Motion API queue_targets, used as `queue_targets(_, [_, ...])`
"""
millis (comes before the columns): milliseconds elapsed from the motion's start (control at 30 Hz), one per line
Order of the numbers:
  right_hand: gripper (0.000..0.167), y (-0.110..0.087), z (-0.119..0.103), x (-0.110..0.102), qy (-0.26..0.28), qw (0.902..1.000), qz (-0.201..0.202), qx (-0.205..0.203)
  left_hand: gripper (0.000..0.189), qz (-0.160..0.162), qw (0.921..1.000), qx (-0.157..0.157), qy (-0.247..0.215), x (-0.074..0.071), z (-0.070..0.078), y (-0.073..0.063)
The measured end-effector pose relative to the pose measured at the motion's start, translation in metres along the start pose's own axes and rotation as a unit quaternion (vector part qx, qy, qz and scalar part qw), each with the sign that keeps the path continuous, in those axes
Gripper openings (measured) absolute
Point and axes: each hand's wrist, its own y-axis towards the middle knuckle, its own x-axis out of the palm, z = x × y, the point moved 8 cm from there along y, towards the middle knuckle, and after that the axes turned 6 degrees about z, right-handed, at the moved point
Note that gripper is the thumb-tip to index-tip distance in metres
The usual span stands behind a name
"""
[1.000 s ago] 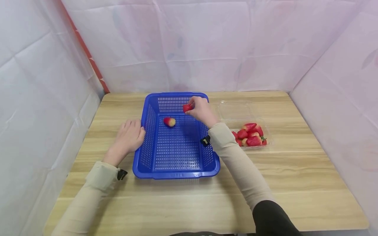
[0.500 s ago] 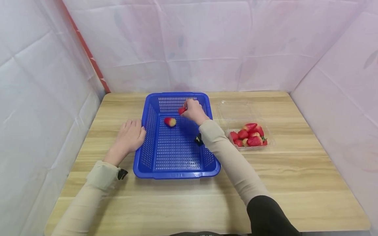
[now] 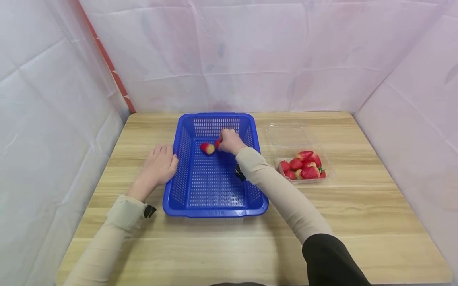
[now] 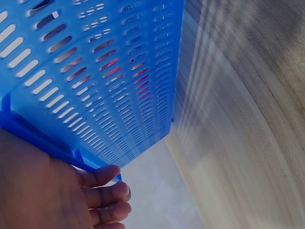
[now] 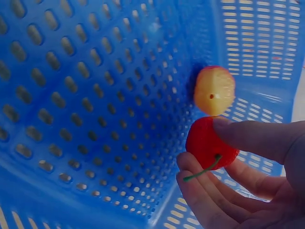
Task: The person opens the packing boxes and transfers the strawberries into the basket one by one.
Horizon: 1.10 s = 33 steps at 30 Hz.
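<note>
In the head view, a blue perforated plastic basket (image 3: 214, 213) sits on the table. My left hand (image 3: 157, 167) grips its left rim; in the left wrist view the fingers (image 4: 112, 195) curl at the rim's edge, and the thumb is hidden there. Inside the basket, toward the back, my right hand (image 3: 230, 142) holds a red strawberry (image 5: 207, 143) with a thin green stem, between thumb and fingers, low over the basket floor. Right beside it lies another strawberry (image 3: 207, 148), red with a pale yellow end. Whether the held one touches the floor, I cannot tell.
To the basket's right stands a clear plastic clamshell box (image 3: 330, 174), its lid (image 3: 286, 133) folded back, with several strawberries (image 3: 304, 165) in it. The wooden table (image 3: 358, 222) is bounded by pale cloth walls (image 3: 250, 47) at the back and sides.
My right hand has moved left and lower into the basket with the strawberry, close to the one lying there. The left hand has stayed at the rim.
</note>
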Motion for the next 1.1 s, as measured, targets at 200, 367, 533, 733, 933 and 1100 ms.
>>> queue_targets(200, [0.025,0.001,0.002,0.007,-0.017,0.9996,-0.023,0.007,0.031,0.009,0.9999,0.002,0.004,0.0,-0.001,0.0])
queue_targets(367, [0.029,0.003,0.0,0.009,-0.036,0.9991,-0.02,-0.003,0.032,0.005,1.0,0.0,0.008,-0.001,-0.001,0.0])
queue_targets(533, [0.03,0.004,0.001,0.011,-0.038,0.9991,-0.017,-0.002,0.033,0.0,1.0,-0.004,0.006,-0.001,-0.001,0.0])
queue_targets(733, [0.029,0.006,0.001,0.013,-0.039,0.999,-0.021,0.0,0.032,-0.004,1.0,-0.005,0.005,-0.002,-0.002,0.0])
queue_targets(933, [0.022,0.004,0.0,0.014,-0.049,0.9985,-0.023,0.0,0.033,-0.001,1.0,-0.007,0.006,-0.001,-0.003,-0.001])
queue_targets(1100, [0.018,0.002,0.002,0.015,-0.053,0.9984,-0.023,0.003,0.032,-0.004,1.0,-0.008,0.004,0.001,-0.002,-0.002])
